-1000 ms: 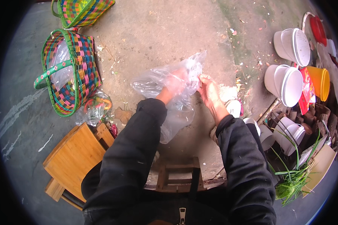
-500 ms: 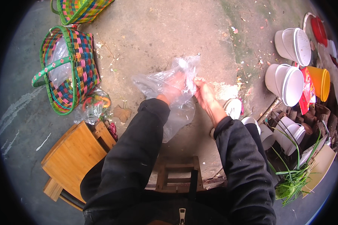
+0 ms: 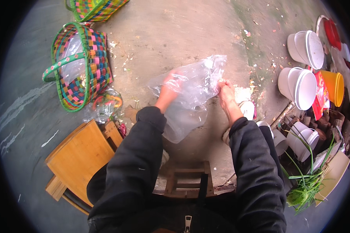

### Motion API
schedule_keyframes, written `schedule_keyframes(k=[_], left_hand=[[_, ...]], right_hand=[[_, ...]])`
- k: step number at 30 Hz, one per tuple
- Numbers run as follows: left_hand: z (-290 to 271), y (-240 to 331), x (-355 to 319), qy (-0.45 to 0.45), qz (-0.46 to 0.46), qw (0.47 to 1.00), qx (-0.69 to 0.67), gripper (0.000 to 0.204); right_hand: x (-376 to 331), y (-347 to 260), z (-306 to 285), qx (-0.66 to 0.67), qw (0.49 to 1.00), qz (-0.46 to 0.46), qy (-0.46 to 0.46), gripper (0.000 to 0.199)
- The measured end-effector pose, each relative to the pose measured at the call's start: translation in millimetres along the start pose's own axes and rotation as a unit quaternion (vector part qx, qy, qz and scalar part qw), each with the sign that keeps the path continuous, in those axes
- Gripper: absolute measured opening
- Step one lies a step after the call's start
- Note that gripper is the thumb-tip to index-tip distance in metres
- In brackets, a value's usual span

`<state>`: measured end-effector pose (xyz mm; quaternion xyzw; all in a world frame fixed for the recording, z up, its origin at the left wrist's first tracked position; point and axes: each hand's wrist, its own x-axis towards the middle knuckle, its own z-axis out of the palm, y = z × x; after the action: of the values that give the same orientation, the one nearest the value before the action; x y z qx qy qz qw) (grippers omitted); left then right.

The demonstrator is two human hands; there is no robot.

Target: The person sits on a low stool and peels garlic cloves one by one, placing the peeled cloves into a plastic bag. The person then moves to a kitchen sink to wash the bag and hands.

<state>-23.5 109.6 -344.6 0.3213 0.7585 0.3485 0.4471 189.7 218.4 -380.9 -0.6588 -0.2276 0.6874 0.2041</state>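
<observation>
A clear, crinkled plastic bag [image 3: 194, 85] is spread between my two hands above the concrete ground, its lower part hanging loose toward me. My left hand [image 3: 172, 82] is behind or inside the film at the bag's left side; its fingers are blurred through the plastic. At the bag's right edge, my right hand [image 3: 226, 94] is closed, pinching the film between bent fingers. Both of my forearms are in black sleeves.
Woven baskets [image 3: 98, 58] stand at left, one with plastic film inside. Beside my left arm is a wooden stool [image 3: 79, 155]. White buckets [image 3: 297, 86], a yellow bucket [image 3: 333, 88] and green stalks [image 3: 301, 192] are at right. A low wooden frame [image 3: 188, 171] stands between my legs.
My hands have moved farther apart, the left one leftward and the right one rightward. The bag is now stretched wider between them. The whole view has shifted slightly.
</observation>
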Motion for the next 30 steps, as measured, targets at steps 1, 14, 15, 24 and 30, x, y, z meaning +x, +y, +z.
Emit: schedule_keyframes(k=[1,14,15,24,30], left_hand=[[-7.9,0.3,-10.8,0.018,-0.018,0.998,-0.065,0.02],[-95.6,115.4,-157.8,0.044,-0.259,0.84,-0.476,0.025],[-101.7,138.4,-169.8,0.018,-0.225,0.855,-0.468,0.024],[-115.9,234.5,-255.4,-0.061,-0.082,0.911,-0.4,0.016],[-139.0,247.7,-252.1,-0.102,0.101,0.989,-0.034,0.049]], right_hand=[[0.6,-4.6,-2.9,-0.016,1.0,0.01,-0.006,0.006],[-150.1,-142.9,37.9,-0.371,0.883,-0.168,-0.234,0.02],[-179.8,-151.8,47.2,-0.375,0.867,-0.17,-0.28,0.019],[-366.6,-170.5,25.0,-0.48,0.68,-0.464,-0.303,0.03],[-362.9,-161.6,20.2,-0.443,0.663,-0.504,-0.332,0.022]])
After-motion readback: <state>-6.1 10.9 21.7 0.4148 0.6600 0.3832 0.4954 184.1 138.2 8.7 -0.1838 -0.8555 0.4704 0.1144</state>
